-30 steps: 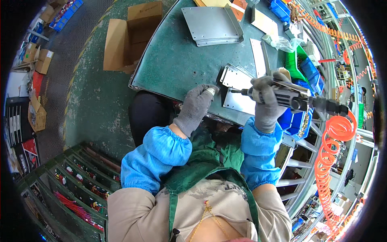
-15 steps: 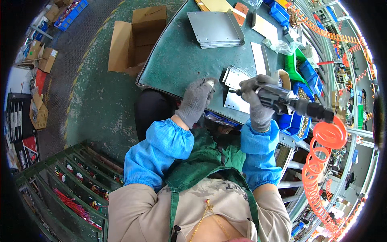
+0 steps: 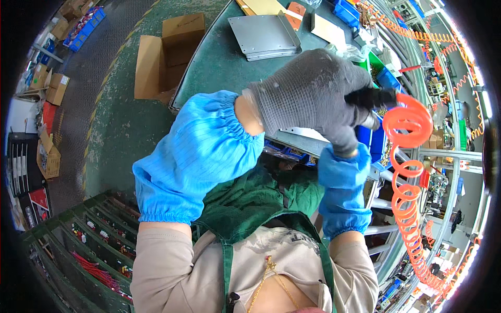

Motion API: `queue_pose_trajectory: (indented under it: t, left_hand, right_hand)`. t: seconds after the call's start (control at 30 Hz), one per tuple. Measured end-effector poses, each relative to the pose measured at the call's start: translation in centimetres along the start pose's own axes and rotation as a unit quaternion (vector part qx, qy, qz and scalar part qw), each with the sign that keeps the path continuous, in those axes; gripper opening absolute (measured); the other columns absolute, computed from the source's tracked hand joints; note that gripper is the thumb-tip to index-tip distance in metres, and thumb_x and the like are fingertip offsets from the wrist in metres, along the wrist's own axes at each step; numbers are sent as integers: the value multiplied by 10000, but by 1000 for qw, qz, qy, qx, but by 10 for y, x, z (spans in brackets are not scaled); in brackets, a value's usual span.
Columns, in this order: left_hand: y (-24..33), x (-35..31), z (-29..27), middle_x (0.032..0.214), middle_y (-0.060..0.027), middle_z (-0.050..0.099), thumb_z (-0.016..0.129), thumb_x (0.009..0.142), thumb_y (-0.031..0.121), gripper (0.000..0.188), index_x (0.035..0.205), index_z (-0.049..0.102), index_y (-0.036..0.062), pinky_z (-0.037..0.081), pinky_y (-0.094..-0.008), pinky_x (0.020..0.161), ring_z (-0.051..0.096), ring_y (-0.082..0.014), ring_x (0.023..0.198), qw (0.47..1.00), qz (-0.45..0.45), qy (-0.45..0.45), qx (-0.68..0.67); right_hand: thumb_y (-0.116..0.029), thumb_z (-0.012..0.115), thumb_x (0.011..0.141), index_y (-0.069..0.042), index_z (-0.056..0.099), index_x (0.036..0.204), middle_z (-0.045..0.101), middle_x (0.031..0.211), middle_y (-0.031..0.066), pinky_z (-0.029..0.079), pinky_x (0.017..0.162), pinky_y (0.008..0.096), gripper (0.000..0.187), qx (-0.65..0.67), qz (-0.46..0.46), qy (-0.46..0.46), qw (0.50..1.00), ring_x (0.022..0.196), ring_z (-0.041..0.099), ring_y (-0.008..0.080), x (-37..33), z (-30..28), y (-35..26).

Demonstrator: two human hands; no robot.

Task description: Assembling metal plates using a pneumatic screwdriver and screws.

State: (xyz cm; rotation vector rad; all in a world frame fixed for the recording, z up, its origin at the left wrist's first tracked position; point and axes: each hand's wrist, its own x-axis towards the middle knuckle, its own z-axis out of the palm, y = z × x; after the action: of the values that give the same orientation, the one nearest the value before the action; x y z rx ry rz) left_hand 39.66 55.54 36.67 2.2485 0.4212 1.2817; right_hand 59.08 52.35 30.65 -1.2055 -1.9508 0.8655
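Note:
My left hand, in a grey knit glove, is raised across the bench and fills the middle of the view. Its fingers reach the black air screwdriver; whether they grip it is hidden. Beneath it, my gloved right hand is mostly covered, its wrist bent toward the tool, which it holds. An orange coiled hose hangs at the tool's rear end. Part of a bare metal plate shows below the left hand. Farther back lies a stack of grey metal plates.
Blue parts bins stand along the bench's right side, with a green bin behind. A flat pale panel lies at the back. On the floor left of the green bench sits an open cardboard box.
My left hand has risen and swung right, from the bench's near edge to over my right hand and the screwdriver. It now covers the drilled plates. The tool has shifted slightly up and left.

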Motion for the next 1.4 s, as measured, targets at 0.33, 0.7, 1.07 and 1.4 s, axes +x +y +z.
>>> queue_pose_trajectory:
  t: [0.33,0.7,1.07,1.4]
  left_hand:
    - [-14,7,6,709,-128,628,675,799,431,387,860,642,50,490,-367,577,627,-291,635,990,-12,61,130]
    - [-6,15,24,697,-126,616,721,742,351,326,806,629,45,473,-387,594,625,-303,650,995,1,81,60]
    - [-74,-155,69,871,-139,652,517,890,278,266,1002,628,63,502,-374,705,635,-266,750,870,-486,16,-80]
    - [-50,-132,89,877,-173,637,702,745,307,312,894,605,50,493,-453,742,627,-353,850,867,-470,-90,137]
  right_hand:
    - [-191,758,750,-17,606,1074,639,1019,97,510,743,324,398,-106,6,3,994,926,626,216,2,-43,-56]
    - [-66,790,693,-14,461,1236,587,1143,89,470,886,310,637,34,-69,33,996,1050,571,182,4,-3,17]
    - [24,665,729,12,462,1182,640,839,103,508,830,371,497,326,-19,30,945,844,633,223,19,44,24]
    - [-15,622,741,-20,565,854,599,714,85,530,803,426,127,264,-12,156,952,641,601,181,15,59,-3]
